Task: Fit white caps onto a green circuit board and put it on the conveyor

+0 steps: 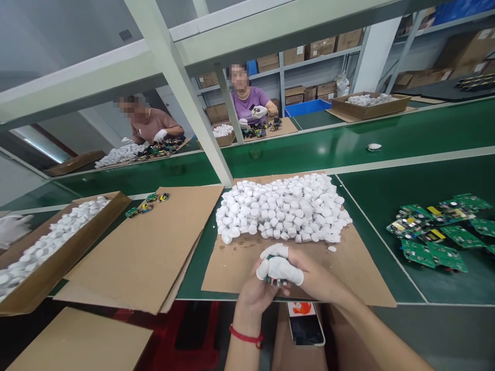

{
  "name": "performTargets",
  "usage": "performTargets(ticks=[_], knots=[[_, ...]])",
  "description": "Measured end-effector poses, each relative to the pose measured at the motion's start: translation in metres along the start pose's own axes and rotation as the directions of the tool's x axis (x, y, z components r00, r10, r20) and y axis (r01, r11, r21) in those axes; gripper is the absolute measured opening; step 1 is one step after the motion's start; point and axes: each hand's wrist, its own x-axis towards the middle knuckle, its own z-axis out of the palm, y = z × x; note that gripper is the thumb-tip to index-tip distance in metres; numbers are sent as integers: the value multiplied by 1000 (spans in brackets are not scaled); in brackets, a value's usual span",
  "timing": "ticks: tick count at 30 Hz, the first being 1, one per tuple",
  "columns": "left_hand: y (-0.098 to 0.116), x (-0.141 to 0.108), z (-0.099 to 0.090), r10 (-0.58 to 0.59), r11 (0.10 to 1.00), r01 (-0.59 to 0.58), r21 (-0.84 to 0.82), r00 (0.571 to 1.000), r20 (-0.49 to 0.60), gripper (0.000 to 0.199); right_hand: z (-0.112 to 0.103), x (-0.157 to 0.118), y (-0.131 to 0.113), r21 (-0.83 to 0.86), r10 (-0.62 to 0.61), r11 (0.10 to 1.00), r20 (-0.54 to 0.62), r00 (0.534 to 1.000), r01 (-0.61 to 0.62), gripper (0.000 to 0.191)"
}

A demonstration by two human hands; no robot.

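My left hand, with white finger covers and a red wrist band, is closed around a small circuit board. From the right, my right hand closes over the same board, its covered fingers lying across the top and hiding most of it. Both hands are together above the front edge of a cardboard sheet. Just beyond them, a big heap of small white pieces lies on that sheet.
Green circuit boards lie at right. On the left are a cardboard sheet with small boards and a box of white pieces. A frame post rises ahead; two people work beyond. A phone rests below.
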Motion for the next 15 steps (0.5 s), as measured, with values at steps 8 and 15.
performTargets(ticks=[8, 15], knots=[[0, 3, -3, -15, 998, 13, -65, 999, -28, 36, 0, 4, -1, -179, -62, 983, -69, 996, 49, 20], [3, 2, -3, -38, 992, 30, -126, 997, -66, 35, 0, 7, -1, -216, -40, 976, -85, 996, 21, 17]])
